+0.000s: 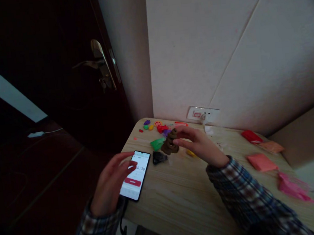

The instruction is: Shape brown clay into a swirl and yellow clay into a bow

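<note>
My right hand (pixel 195 143) pinches a brown modelling-clay figure (pixel 170 145) between thumb and fingers, above the table. The figure looks lumpy and stacked, narrower at its top. My left hand (pixel 114 180) hovers by the phone (pixel 136 175), its fingers apart and holding nothing; they cover part of the lit screen, which shows digits and a red button. Just under the brown figure lies a black lump in clear wrapping (pixel 159 157). A green packet (pixel 157 144) sits behind that. Something yellow (pixel 190 153) peeks out below my right hand.
Small colourful fruit-shaped pieces (pixel 148 127) and a red packet (pixel 162 129) lie at the table's back left. Salmon (pixel 262 162), red (pixel 251 136) and pink (pixel 292 187) packets lie on the right. A wall socket (pixel 203 114) with a plug is behind the wooden table (pixel 182 193); a dark door stands left.
</note>
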`<state>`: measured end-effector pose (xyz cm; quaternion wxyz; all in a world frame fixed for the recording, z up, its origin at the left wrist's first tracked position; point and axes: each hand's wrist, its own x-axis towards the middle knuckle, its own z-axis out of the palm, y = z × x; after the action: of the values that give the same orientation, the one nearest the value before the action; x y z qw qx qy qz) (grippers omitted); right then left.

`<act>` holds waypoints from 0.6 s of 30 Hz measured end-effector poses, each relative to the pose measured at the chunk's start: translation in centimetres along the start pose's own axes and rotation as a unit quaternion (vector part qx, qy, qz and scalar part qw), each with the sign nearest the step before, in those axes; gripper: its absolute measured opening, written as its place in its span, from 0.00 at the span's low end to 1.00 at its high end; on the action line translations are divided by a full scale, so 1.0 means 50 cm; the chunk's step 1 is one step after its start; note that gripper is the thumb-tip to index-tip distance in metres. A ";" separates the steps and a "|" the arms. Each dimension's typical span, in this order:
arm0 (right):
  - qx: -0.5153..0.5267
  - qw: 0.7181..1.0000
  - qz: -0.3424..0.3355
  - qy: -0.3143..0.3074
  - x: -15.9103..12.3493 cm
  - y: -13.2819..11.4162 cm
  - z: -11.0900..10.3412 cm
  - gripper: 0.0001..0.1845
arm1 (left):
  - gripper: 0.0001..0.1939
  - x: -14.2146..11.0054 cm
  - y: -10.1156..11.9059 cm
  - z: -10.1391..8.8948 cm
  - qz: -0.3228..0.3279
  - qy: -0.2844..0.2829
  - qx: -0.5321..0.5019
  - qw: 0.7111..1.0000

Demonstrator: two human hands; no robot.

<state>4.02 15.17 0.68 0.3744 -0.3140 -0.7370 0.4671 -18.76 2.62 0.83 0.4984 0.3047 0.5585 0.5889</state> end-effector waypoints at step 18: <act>-0.267 0.962 -0.028 -0.045 0.202 0.131 0.135 0.11 | 0.12 0.269 -0.053 -0.062 0.302 -0.099 0.490 0.812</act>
<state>-6.23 22.70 -4.66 0.2561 -0.3609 -0.8594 0.2562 -25.21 13.69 -4.96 0.1328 0.7184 0.6008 0.3244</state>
